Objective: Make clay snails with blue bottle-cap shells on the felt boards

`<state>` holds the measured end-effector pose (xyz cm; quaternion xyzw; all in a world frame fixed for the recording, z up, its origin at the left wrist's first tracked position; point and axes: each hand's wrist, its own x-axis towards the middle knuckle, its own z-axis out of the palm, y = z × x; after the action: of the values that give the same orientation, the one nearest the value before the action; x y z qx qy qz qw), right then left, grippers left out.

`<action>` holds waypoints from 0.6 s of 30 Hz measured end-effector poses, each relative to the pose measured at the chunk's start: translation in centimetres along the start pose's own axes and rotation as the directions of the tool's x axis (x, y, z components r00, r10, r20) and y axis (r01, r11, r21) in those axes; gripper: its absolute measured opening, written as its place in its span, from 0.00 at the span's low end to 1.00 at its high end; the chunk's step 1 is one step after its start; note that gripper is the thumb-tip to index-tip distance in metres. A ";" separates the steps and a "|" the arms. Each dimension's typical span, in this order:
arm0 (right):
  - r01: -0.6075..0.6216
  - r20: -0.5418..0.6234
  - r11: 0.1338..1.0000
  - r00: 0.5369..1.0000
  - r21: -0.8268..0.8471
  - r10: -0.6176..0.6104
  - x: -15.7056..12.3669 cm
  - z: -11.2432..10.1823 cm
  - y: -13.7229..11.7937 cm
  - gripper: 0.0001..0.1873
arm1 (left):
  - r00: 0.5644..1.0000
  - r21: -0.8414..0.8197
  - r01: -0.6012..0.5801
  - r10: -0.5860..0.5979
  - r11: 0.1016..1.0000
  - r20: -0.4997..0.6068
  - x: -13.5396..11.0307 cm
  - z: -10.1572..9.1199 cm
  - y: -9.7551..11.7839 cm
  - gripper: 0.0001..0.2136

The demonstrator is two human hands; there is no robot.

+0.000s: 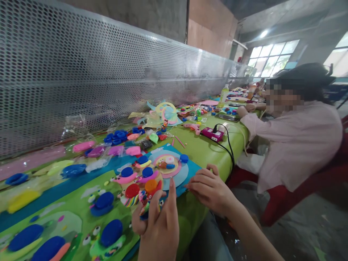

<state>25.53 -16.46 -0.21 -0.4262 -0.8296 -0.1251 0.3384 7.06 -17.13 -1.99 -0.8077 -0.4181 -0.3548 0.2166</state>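
The left hand [159,221] has one finger straight up, others bent, beside the striped clay toy [132,202] on the worktop [202,150]. The right hand [209,188] curls by the blue sheet [194,169]. I can't tell if either pinches anything.

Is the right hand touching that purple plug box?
Apart. The head view shows bare green tabletop between the right hand and the purple plug box.

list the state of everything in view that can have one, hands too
left hand, index finger extended, grip unclear
right hand, fingers bent, grip unclear
blue sheet, spread out
yellow clay, bagged
magenta power strip, black plug inserted
phone, flat, screen dark
bottle, upright
person in pink, seated
ceiling light, lit
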 end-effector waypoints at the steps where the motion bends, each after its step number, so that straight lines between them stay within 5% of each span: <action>1: -0.020 -0.031 1.000 0.999 0.022 0.021 -0.2 0.1 0.0 0.05 | 1.000 0.012 -0.004 0.005 1.000 -0.009 0.0 0.0 0.0 0.26; 11: 0.012 -0.163 1.000 0.987 0.028 -0.008 -0.7 2.4 -0.7 0.05 | 1.000 -0.020 -0.007 0.007 1.000 -0.026 0.0 0.0 0.0 0.24; 18: 0.040 -0.230 0.999 0.973 0.007 -0.037 -1.1 2.1 -0.5 0.05 | 0.997 -0.014 0.021 -0.022 1.000 -0.072 0.0 0.1 0.2 0.23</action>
<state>24.61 -16.38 -2.42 -0.3906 -0.7938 -0.1752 0.4320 7.30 -17.16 -2.10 -0.7910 -0.4165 -0.3890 0.2225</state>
